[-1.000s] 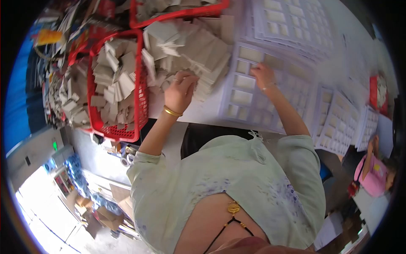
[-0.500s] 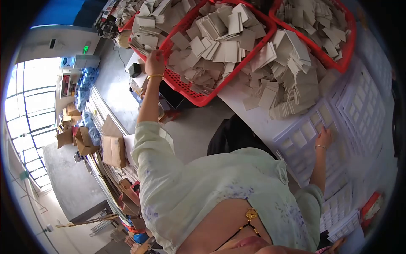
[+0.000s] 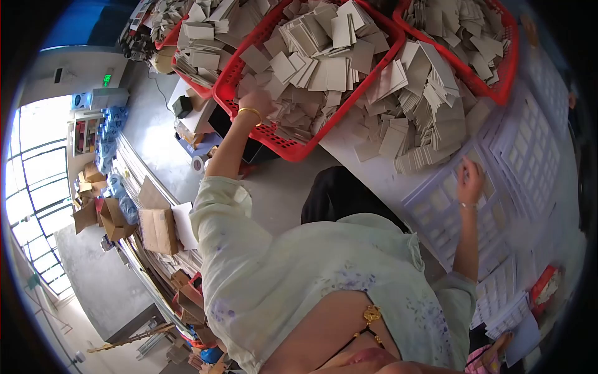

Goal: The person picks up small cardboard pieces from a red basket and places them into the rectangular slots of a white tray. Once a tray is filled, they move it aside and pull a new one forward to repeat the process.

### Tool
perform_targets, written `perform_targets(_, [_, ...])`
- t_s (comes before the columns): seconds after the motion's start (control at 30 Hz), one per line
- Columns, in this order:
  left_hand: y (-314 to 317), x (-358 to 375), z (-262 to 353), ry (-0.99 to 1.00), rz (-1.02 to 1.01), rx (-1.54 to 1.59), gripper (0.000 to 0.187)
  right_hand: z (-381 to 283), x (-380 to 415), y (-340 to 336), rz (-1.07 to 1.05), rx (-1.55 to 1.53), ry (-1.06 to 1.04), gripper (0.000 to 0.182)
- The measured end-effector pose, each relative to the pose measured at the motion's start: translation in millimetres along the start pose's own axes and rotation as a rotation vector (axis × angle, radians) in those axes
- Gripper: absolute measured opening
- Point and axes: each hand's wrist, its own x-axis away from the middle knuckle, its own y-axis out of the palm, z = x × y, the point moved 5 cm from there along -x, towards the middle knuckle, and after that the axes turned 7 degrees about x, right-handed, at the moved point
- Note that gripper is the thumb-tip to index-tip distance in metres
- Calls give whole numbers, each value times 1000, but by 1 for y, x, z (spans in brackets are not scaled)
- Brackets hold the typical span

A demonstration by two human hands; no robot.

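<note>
Some openings in the grid sheet (image 3: 443, 235) look filled with pale pieces, others look bare; exact split unclear. Many grey cards (image 3: 342, 31) are left in the red basket (image 3: 298, 151), more in a loose pile (image 3: 430, 106) on the bench (image 3: 346, 138) beside the sheet. Left hand (image 3: 256, 105) blurred over the basket's near corner; grip cannot be told. Right hand (image 3: 471, 182) loosely curled at the sheet, contents unclear. Versus half a second ago: left hand shifted from the basket's outer side to over it; right hand repositioned, fingers more raised.
</note>
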Motion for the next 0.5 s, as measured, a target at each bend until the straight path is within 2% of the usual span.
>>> perform_targets(0.03, [7, 3, 9, 36, -119, -25, 45, -33, -23, -1, -4, -72, -51, 20])
perform_targets(0.1, [30, 1, 20, 156, -154, -172, 56, -101, -64, 12, -6, -298, -163, 15])
perform_targets(0.13, [32, 6, 29, 210, -203, -196, 58, -143, -86, 15, -43, -378, -287, 13])
perform_targets(0.17, [34, 13, 37, 263, -254, -219, 61, -188, -101, 13, 20, -421, -396, 11])
perform_targets(0.2, [33, 19, 42, 291, -203, -245, 66, -221, -111, 30, -36, -464, -465, 9])
perform_targets(0.3, [40, 22, 42, 196, -369, -218, 66, -310, -126, 91, -380, -403, -646, 10])
perform_targets(0.37, [49, 13, 39, 218, -395, -199, 66, -351, -121, 154, -715, -68, -739, 21])
perform_targets(0.43, [60, 4, 36, 237, -397, -189, 67, -380, -119, 191, -1183, 188, -761, 31])
perform_targets(0.5, [68, -4, 33, 250, -379, -186, 70, -391, -107, 235, -1326, 224, -761, 37])
